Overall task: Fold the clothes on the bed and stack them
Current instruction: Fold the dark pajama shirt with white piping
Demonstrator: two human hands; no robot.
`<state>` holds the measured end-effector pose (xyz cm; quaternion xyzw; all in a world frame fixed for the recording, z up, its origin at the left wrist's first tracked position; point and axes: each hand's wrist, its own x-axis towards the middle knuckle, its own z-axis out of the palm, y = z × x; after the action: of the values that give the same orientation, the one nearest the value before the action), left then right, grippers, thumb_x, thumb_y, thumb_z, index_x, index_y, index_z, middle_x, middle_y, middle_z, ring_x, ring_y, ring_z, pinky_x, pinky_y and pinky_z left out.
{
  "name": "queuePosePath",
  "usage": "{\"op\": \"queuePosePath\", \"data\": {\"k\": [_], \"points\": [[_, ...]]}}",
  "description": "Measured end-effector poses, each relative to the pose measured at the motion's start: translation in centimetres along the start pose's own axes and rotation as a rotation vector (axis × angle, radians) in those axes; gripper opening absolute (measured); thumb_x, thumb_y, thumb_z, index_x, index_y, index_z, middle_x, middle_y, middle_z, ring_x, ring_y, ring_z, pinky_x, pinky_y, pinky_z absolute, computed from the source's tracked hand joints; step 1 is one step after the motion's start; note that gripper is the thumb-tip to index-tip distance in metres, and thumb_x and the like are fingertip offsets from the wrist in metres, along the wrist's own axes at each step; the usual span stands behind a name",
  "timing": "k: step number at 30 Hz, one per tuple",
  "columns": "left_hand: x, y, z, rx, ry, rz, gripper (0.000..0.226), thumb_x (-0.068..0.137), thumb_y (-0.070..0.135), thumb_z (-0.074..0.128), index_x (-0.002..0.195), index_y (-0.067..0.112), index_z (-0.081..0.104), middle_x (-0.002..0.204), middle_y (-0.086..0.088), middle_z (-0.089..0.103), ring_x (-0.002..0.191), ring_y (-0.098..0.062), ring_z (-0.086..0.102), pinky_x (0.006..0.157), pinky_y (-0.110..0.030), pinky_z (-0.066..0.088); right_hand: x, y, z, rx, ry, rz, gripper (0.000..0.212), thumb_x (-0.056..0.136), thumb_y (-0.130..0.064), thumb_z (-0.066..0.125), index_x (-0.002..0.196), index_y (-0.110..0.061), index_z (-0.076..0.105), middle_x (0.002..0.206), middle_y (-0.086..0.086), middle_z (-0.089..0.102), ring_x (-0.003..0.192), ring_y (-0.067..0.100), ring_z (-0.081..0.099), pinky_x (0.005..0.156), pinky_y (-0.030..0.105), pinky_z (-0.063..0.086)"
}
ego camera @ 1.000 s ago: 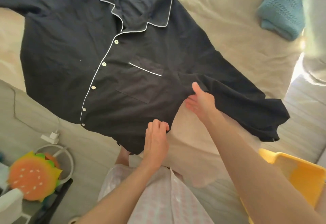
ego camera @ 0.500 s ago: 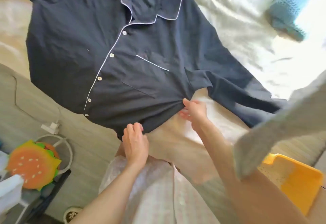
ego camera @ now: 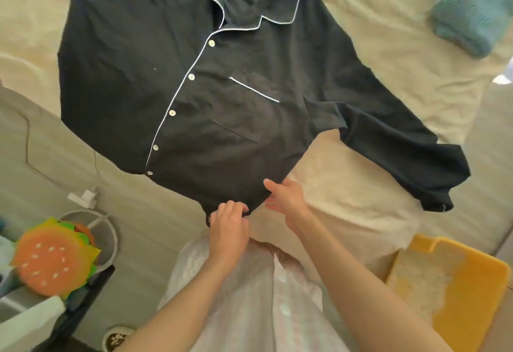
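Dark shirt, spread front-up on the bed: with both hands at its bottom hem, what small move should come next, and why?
Probably tug the hem flat toward the person. The dark shirt lies buttoned and face up, the left hand grips the hem's corner, the right hand rests open beside it, and the cloth there looks bunched. The right sleeve trails out, unfolded, so flattening likely comes first.

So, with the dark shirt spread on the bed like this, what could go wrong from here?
1. The right sleeve lies bunched and bent, so a fold made now would likely trap creases.
2. Only the left hand grips the hem; the right hand is open beside it, so a pull may skew the shirt.
3. The hem corner sits at the bed edge and could slip off.
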<state>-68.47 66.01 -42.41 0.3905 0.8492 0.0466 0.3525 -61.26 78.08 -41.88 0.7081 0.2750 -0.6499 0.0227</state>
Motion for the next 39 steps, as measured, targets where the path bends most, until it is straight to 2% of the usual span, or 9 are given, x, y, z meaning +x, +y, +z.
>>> {"op": "queuePosePath", "data": {"k": [7, 12, 18, 23, 27, 29, 31, 33, 39], "points": [[-0.3, -2.0, 0.5, 0.091, -0.096, 0.08, 0.031, 0.089, 0.011, 0.047, 0.117, 0.02, 0.058, 0.11, 0.005, 0.059, 0.105, -0.017, 0.049, 0.09, -0.03, 0.035, -0.8, 1.8, 0.4, 0.222, 0.097, 0.011, 0.01, 0.094, -0.011, 0.056, 0.101, -0.01, 0.063, 0.093, 0.007, 0.066, 0.08, 0.02, 0.064, 0.056, 0.02, 0.052], [-1.6, -4.2, 1.7, 0.153, -0.289, 0.092, 0.022, 0.093, 0.012, 0.046, 0.104, 0.023, 0.061, 0.108, 0.004, 0.058, 0.103, -0.016, 0.053, 0.087, -0.028, 0.041, -1.2, 2.6, -0.4, 0.236, 0.148, -0.045, 0.015, 0.094, -0.015, 0.058, 0.08, -0.016, 0.061, 0.084, 0.004, 0.064, 0.073, 0.016, 0.061, 0.055, 0.019, 0.052], [-2.8, -6.2, 2.6, 0.039, -0.253, 0.082, 0.039, 0.092, 0.011, 0.048, 0.129, 0.023, 0.047, 0.131, 0.002, 0.047, 0.117, -0.016, 0.047, 0.097, -0.032, 0.044, -1.0, 3.3, -0.5, 0.078, 0.165, -0.116, 0.024, 0.098, -0.023, 0.048, 0.076, -0.014, 0.053, 0.084, 0.01, 0.054, 0.079, 0.022, 0.053, 0.076, 0.033, 0.049], [-0.9, -6.2, 2.1, 0.126, -0.386, 0.255, 0.067, 0.092, 0.015, 0.049, 0.15, 0.023, 0.015, 0.158, 0.002, 0.006, 0.144, -0.021, 0.011, 0.114, -0.043, 0.023, -1.4, 5.2, 0.6, 0.017, 0.015, -0.2, 0.017, 0.097, -0.025, 0.052, 0.08, -0.023, 0.056, 0.076, -0.009, 0.057, 0.069, 0.007, 0.052, 0.064, 0.02, 0.042], [0.0, -5.7, 2.4, 0.139, -0.606, 0.273, 0.05, 0.092, 0.014, 0.045, 0.142, 0.016, 0.038, 0.15, -0.004, 0.034, 0.139, -0.024, 0.027, 0.113, -0.04, 0.025, -1.7, 7.0, 0.9, -0.017, -0.072, -0.185, 0.013, 0.098, -0.016, 0.049, 0.095, -0.014, 0.062, 0.087, -0.001, 0.062, 0.072, 0.003, 0.054, 0.051, 0.003, 0.04], [0.0, -5.5, 2.1, 0.075, -0.528, 0.283, 0.042, 0.091, 0.012, 0.044, 0.133, 0.015, 0.049, 0.139, -0.004, 0.047, 0.131, -0.024, 0.039, 0.108, -0.038, 0.032, -1.9, 7.5, 0.6, -0.004, -0.029, -0.19, 0.02, 0.098, -0.011, 0.045, 0.085, -0.012, 0.06, 0.092, 0.008, 0.061, 0.07, 0.005, 0.054, 0.05, 0.003, 0.04], [-0.4, -5.1, 1.2, 0.022, -0.394, 0.281, 0.041, 0.093, 0.011, 0.043, 0.133, 0.015, 0.048, 0.138, -0.003, 0.046, 0.128, -0.021, 0.041, 0.107, -0.035, 0.034, -2.3, 7.7, -0.5, 0.074, 0.048, -0.177, 0.017, 0.099, -0.014, 0.043, 0.094, -0.011, 0.059, 0.095, 0.008, 0.064, 0.074, 0.01, 0.058, 0.061, 0.014, 0.045], [-0.5, -4.1, 0.1, 0.007, -0.27, 0.32, 0.042, 0.095, 0.011, 0.042, 0.137, 0.015, 0.042, 0.143, -0.002, 0.04, 0.131, -0.019, 0.036, 0.107, -0.031, 0.029, -2.6, 7.3, -2.8, 0.212, 0.144, -0.176, 0.017, 0.099, -0.019, 0.045, 0.106, -0.009, 0.057, 0.095, 0.006, 0.066, 0.078, 0.013, 0.061, 0.067, 0.022, 0.047], [1.3, 3.8, -2.3, 0.139, -0.134, 0.464, 0.051, 0.096, 0.015, 0.042, 0.145, 0.017, 0.03, 0.156, -0.003, 0.02, 0.143, -0.019, 0.014, 0.114, -0.034, 0.018, -2.8, 5.0, -12.3, 0.558, 0.421, -0.167, 0.015, 0.099, -0.019, 0.045, 0.104, -0.007, 0.053, 0.1, 0.013, 0.06, 0.079, 0.019, 0.061, 0.065, 0.024, 0.048]]}}
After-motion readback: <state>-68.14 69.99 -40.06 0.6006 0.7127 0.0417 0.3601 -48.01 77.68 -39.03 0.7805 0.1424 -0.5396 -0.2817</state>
